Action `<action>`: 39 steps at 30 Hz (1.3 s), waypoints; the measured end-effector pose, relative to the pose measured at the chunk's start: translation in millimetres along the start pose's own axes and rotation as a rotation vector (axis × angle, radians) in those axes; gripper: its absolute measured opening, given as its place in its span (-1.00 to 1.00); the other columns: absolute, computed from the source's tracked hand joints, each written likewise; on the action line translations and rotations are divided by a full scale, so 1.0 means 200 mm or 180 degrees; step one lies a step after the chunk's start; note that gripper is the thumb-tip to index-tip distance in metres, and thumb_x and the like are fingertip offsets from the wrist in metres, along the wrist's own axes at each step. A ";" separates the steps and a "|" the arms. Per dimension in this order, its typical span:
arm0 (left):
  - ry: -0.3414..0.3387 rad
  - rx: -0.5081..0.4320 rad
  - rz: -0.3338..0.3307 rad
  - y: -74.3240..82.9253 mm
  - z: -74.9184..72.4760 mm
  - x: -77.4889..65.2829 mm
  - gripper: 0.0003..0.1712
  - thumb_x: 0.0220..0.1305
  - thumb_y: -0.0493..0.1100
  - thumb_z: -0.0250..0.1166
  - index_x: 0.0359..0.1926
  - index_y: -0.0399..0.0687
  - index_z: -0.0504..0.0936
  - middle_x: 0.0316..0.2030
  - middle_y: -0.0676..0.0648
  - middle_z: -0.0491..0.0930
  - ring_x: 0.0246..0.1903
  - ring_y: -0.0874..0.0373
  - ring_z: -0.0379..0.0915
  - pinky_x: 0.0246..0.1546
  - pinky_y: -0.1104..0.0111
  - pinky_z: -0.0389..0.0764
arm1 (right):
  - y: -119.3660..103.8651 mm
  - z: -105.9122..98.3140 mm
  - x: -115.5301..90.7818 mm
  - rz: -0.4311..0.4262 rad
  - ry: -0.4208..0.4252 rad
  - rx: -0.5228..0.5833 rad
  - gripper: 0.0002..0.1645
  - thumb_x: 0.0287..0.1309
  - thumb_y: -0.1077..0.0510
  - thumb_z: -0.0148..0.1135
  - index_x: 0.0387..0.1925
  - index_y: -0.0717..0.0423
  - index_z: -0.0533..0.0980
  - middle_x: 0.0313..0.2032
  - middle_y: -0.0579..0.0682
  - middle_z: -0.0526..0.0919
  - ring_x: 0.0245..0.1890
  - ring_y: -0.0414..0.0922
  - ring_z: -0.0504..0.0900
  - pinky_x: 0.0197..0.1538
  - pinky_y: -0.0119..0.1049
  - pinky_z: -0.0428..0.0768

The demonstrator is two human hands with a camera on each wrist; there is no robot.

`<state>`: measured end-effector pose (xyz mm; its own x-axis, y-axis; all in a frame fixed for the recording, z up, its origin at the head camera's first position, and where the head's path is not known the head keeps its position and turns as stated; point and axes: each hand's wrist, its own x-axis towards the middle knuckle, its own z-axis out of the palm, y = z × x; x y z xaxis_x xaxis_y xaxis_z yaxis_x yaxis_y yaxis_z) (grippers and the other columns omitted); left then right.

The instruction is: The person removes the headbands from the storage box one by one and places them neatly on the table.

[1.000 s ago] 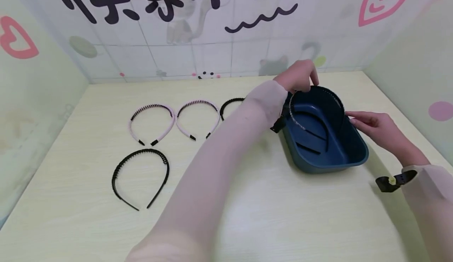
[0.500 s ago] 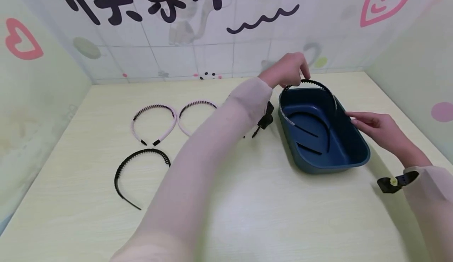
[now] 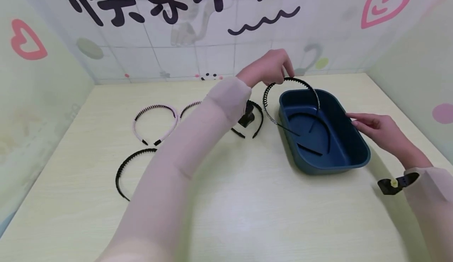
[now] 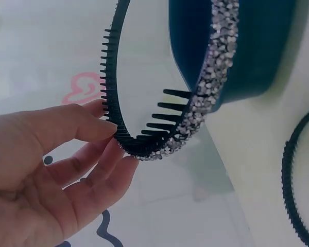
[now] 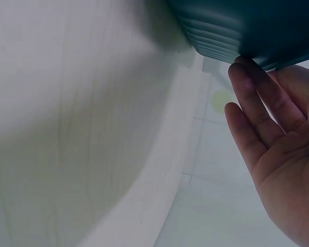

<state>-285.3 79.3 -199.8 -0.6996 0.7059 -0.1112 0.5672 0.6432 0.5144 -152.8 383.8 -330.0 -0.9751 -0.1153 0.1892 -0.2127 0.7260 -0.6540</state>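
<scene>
My left hand (image 3: 272, 66) pinches a black toothed headband (image 4: 119, 98) with sparkly silver stones (image 4: 221, 51) on its band. That headband hangs partly over the left edge of a dark blue plastic bin (image 3: 332, 171), its ends pointing down. My right hand (image 3: 383, 134) holds the bin's right rim between thumb and fingers, with several fingers under it against the outer wall (image 5: 278, 25). Inside the bin lies another black headband (image 3: 327, 132). Under my left wrist a black headband (image 3: 260, 122) lies on the table, partly covered by my forearm.
To the left on the pale table (image 3: 247, 215) are a pink toothed headband (image 3: 173, 126), another pink headband (image 3: 191, 105) mostly behind my sleeve, and a black headband (image 3: 122, 171) nearer me. A printed wall (image 3: 194, 57) stands behind the table.
My left hand has moved left with the sparkly headband, from over the bin to its left edge. More of the black headband by the bin shows. The right hand stays on the rim.
</scene>
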 end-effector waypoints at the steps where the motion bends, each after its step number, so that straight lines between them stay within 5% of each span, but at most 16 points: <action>1: -0.0006 -0.0001 -0.0002 -0.01 0.00 -0.01 -0.41 0.04 -0.56 -0.06 -0.01 -0.04 0.63 -0.07 -0.03 0.58 -0.39 0.22 0.34 -0.72 0.50 0.17 | 0.00 0.00 0.00 0.0005 -0.0007 -0.0002 -0.59 0.24 0.22 0.10 0.08 0.33 0.44 -0.24 -0.58 0.47 -0.25 -0.63 0.44 -0.24 -0.73 0.35; 9: -0.0070 -0.0065 -0.0072 -0.10 -0.01 -0.10 -0.43 0.07 -0.57 -0.05 0.03 -0.08 0.59 -0.02 -0.06 0.55 -0.15 0.19 0.44 -0.63 0.49 0.26 | 0.00 0.00 0.00 -0.0002 -0.0026 -0.0025 -0.60 0.23 0.23 0.10 0.08 0.32 0.45 -0.23 -0.58 0.47 -0.24 -0.63 0.43 -0.23 -0.75 0.35; 39: -0.0170 0.0077 0.0018 -0.32 0.08 -0.39 -0.48 0.01 -0.60 0.05 -0.03 -0.18 0.62 -0.11 -0.13 0.59 -0.11 0.08 0.48 -0.34 0.39 0.44 | 0.00 0.00 -0.01 -0.0029 -0.0088 -0.0033 -0.57 0.26 0.18 0.08 0.11 0.28 0.43 -0.23 -0.59 0.45 -0.24 -0.67 0.41 -0.24 -0.76 0.33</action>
<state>-260.5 -12.3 -238.4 -0.6725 0.7239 -0.1540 0.5818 0.6457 0.4945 -151.1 384.1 -329.1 -0.9745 -0.1406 0.1747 -0.2211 0.7318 -0.6447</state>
